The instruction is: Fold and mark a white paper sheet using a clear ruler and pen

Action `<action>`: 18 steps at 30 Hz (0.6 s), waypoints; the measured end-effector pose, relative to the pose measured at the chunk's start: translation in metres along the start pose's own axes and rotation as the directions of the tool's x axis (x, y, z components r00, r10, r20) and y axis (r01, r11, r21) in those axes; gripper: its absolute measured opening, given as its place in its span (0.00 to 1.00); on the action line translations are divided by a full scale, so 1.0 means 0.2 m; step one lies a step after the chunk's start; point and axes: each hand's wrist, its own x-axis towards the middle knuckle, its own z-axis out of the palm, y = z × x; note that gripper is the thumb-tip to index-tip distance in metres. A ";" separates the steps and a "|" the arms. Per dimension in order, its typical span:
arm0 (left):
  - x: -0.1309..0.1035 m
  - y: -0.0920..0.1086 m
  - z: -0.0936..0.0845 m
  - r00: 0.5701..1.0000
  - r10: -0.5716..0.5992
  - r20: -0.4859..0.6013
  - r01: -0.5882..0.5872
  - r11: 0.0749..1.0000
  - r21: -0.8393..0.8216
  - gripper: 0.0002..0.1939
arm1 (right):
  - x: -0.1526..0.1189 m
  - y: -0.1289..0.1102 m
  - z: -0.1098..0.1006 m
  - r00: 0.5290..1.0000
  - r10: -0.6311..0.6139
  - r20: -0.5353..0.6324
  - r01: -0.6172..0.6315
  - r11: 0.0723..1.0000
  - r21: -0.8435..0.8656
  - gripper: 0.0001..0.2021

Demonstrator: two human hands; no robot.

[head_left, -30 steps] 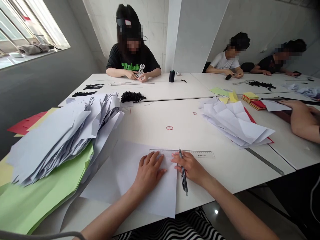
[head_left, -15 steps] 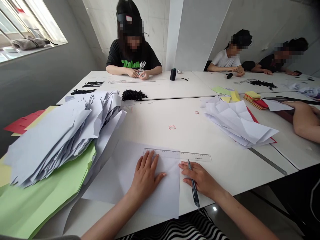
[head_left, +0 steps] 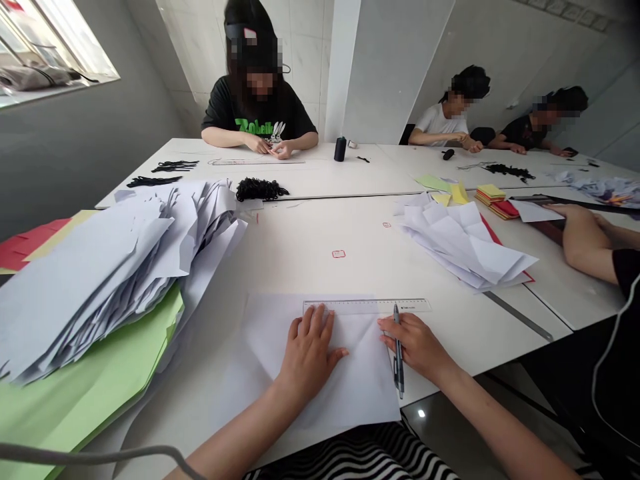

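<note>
A white sheet (head_left: 350, 393) lies at the table's front edge. My left hand (head_left: 311, 353) rests flat on it with the fingers spread, fingertips on the left part of a clear ruler (head_left: 365, 307) that lies across the sheet's upper part. At the sheet's right edge, my right hand (head_left: 415, 343) holds a grey pen (head_left: 399, 367) between its fingers, and its fingertips are by the paper. The pen's upper end overlaps the ruler in view.
Stacked white papers (head_left: 100, 267) over green sheets (head_left: 100, 387) fill the left. Crumpled white papers (head_left: 465, 240) and a metal ruler (head_left: 520, 317) lie right. Black cord (head_left: 261, 189) and a thread spool (head_left: 340, 149) stand farther back. Other people sit opposite and at right.
The sheet, clear ruler and both hands have shifted right, and the sheet has turned straighter to the table edge. The camera view has moved slightly right.
</note>
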 end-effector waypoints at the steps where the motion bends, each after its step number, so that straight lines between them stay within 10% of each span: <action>1: 0.02 0.01 0.00 1.000 -0.001 -0.001 0.001 1.000 -0.002 0.31 | 0.01 -0.02 0.00 1.000 0.014 -0.025 -0.015 0.999 -0.030 0.08; 18: 0.08 0.00 0.05 0.995 0.049 -0.087 -0.049 0.999 -0.001 0.21 | 0.25 -0.13 0.21 0.981 -0.191 -0.035 0.195 0.960 0.202 0.13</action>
